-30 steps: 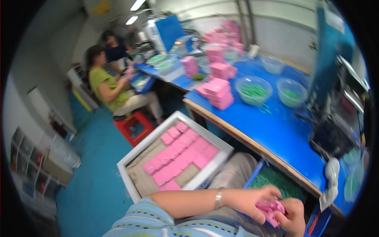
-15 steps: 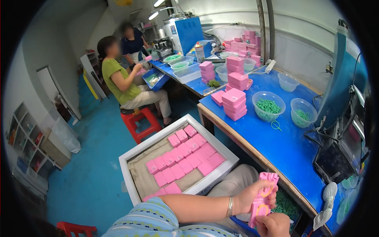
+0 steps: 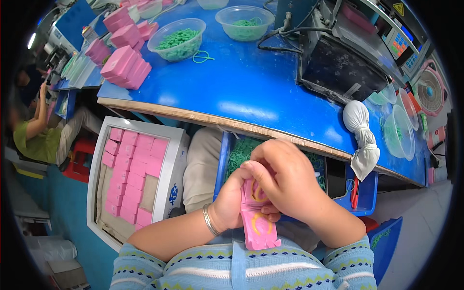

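the pink piece was in both hands, close to the body, its lower part hanging free of the fingers and its upper part half hidden under them. a crease crossed it, and yellow curved marks showed above and below. the left hand was clamped on its left side; the right hand arched over the top with bent fingers, and whether these pinched the piece could not be told, as the knuckles hid the contact.

a firm left hold at the edge, clear of the yellow marks, seemed the surest way to steady it. the piece looked soft, so light pressure from the right fingers would likely have bent it less, and a little more support below would have suited the loose end. higher right knuckles would have left the worked spot in sight.

just beyond the fingers was the blue drawer with green bits; a red tool lay to their right. well to their left, the white box held pink blocks. farther beyond them, the bench carried a pink stack, bowls and a tied cloth.
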Action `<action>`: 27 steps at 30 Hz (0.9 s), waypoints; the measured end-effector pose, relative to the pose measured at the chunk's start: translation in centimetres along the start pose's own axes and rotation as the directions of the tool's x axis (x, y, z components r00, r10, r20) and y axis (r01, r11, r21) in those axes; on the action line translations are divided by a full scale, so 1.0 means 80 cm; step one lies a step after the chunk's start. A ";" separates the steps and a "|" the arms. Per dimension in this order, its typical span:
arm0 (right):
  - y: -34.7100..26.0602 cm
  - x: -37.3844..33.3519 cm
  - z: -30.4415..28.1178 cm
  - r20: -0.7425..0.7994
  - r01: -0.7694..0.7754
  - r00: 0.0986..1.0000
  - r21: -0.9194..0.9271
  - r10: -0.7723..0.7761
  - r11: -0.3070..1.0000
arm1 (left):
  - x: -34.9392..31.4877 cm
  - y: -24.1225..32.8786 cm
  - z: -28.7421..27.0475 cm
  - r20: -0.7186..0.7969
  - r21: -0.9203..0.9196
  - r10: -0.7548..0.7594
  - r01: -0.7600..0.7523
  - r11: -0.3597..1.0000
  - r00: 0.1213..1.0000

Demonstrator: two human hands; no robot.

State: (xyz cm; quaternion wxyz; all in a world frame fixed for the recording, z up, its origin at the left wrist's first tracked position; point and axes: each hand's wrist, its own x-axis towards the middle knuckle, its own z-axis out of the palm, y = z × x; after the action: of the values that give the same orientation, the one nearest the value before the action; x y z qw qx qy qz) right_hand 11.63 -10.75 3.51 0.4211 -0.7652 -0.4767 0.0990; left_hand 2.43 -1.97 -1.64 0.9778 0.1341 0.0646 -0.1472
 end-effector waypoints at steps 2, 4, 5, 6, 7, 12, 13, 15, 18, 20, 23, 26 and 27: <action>0.007 -0.003 -0.008 -0.023 0.050 0.999 0.045 -0.049 0.998 | -0.001 -0.001 -0.001 -0.049 -0.069 -0.019 0.015 0.997 0.999; 0.010 -0.008 -0.011 -0.033 0.126 0.992 0.015 -0.125 0.992 | -0.005 -0.002 -0.006 -0.092 -0.154 -0.031 0.017 0.988 0.995; 0.010 -0.010 -0.013 -0.044 0.203 0.978 -0.020 -0.204 0.979 | -0.007 0.001 -0.007 -0.097 -0.156 -0.028 0.013 0.988 0.995; 0.009 -0.014 -0.016 0.035 0.169 0.985 -0.006 -0.169 0.986 | -0.007 0.003 -0.006 -0.126 -0.070 -0.003 -0.006 0.997 0.992; 0.012 -0.017 -0.015 0.038 0.168 0.985 -0.004 -0.167 0.986 | -0.007 0.005 -0.004 -0.152 0.016 0.024 -0.022 1.000 0.988; 0.023 -0.027 -0.008 0.053 0.309 0.951 -0.082 -0.306 0.947 | -0.009 0.010 -0.004 -0.233 -0.042 0.043 -0.055 0.998 0.972; 0.024 -0.027 -0.008 0.042 0.333 0.943 -0.132 -0.331 0.933 | -0.009 0.010 -0.010 -0.143 -0.059 0.040 -0.049 0.997 0.989; 0.020 -0.027 -0.003 -0.030 0.283 0.957 -0.119 -0.288 0.952 | -0.009 0.011 -0.013 -0.051 -0.074 0.035 -0.039 0.996 0.998; 0.024 -0.029 0.002 -0.109 0.107 0.989 0.043 -0.101 0.993 | -0.010 0.010 -0.016 -0.028 -0.015 -0.007 0.006 1.000 1.000; 0.034 -0.031 0.005 0.009 -0.047 0.999 0.262 0.046 0.964 | -0.014 0.007 -0.024 0.078 -0.020 -0.047 0.049 0.999 0.996; 0.047 -0.040 0.000 0.012 -0.074 0.997 0.370 0.075 0.926 | -0.019 0.012 0.013 -0.141 0.316 0.010 0.036 0.948 0.990; 0.043 -0.044 -0.007 0.027 -0.180 0.982 0.442 0.188 0.879 | -0.024 0.010 0.006 -0.165 0.527 0.181 -0.068 0.847 0.970; 0.043 -0.045 -0.011 0.063 -0.249 0.967 0.448 0.248 0.859 | -0.024 0.011 0.006 -0.181 0.679 0.302 -0.103 0.726 0.936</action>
State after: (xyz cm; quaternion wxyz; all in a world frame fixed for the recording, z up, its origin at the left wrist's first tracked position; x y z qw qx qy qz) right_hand 12.44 -14.80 0.57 0.5704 -0.7011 -0.3387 0.2615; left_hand 0.91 -0.74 -0.61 0.8578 0.4962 0.1304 -0.0314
